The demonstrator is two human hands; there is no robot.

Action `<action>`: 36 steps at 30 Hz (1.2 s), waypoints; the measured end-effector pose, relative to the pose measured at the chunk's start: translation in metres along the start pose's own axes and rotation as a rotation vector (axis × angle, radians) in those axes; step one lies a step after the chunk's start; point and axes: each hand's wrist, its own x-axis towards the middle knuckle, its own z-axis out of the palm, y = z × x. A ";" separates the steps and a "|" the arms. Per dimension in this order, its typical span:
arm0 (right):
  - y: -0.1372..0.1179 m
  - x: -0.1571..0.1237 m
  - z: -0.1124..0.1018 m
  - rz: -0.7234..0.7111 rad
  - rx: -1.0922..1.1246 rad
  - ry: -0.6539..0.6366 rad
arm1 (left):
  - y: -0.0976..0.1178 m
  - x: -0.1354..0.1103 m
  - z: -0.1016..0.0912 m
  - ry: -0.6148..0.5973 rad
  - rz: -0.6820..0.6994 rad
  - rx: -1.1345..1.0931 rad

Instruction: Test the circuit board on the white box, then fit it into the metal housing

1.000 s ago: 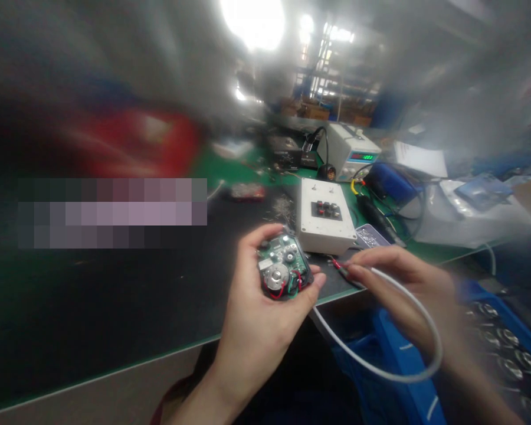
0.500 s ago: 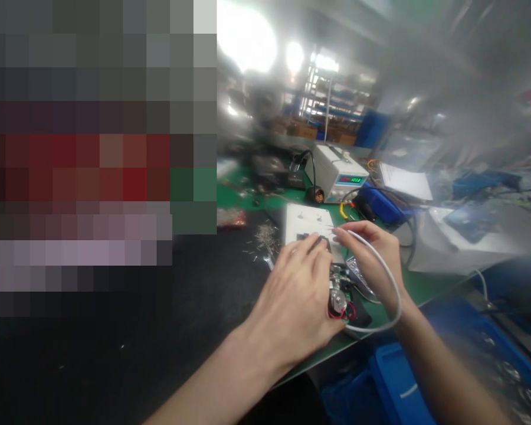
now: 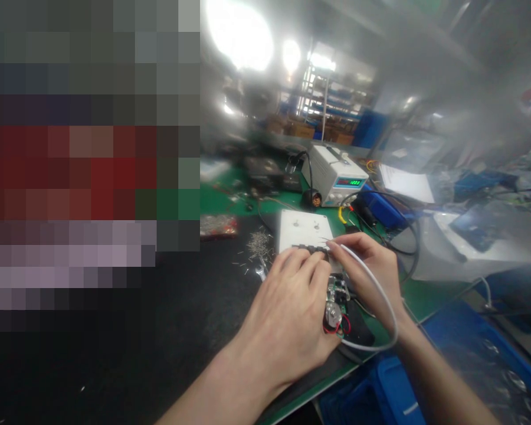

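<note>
My left hand [image 3: 287, 295] lies palm down, its fingers stretched toward a black clip strip [image 3: 310, 248] on a white box [image 3: 301, 227] with two small toggle switches. The thumb is mostly hidden. Beside this hand is a green circuit board [image 3: 337, 290] with a round silver part [image 3: 333, 316] and red wires. My right hand [image 3: 369, 262] pinches the end of a white cable [image 3: 383, 289] between thumb and fingers, close to the strip's right end. Thin wire ends poke out from the fingertips. The cable loops back down beside the circuit board.
Behind the box stands a power supply [image 3: 336, 177] with a lit green display. Small metal pins [image 3: 258, 245] lie in a pile to the left on a black mat [image 3: 194, 330]. Blue bins [image 3: 380, 389] stand below the table edge. A large pixelated patch covers the upper left.
My left fingers have drawn back from the black strip, showing more of it. My right hand still pinches the cable, its fingertips slightly nearer the strip. The whole view has shifted a little.
</note>
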 end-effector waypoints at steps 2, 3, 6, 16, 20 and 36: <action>-0.001 0.000 0.000 -0.016 -0.022 -0.010 | -0.001 -0.001 0.001 0.000 0.004 0.000; -0.001 0.000 0.000 -0.030 -0.030 -0.014 | -0.001 -0.001 0.001 -0.001 0.004 -0.001; -0.003 0.001 0.001 -0.065 -0.061 -0.037 | -0.001 -0.004 0.001 -0.010 0.007 -0.004; -0.001 0.006 0.007 0.041 0.097 -0.074 | 0.002 -0.010 0.001 0.004 -0.048 0.004; -0.004 0.009 0.006 0.011 0.045 -0.105 | 0.001 -0.008 0.001 0.010 -0.069 -0.021; -0.008 0.016 -0.005 -0.355 -0.350 -0.248 | -0.001 -0.011 0.003 0.005 -0.076 -0.024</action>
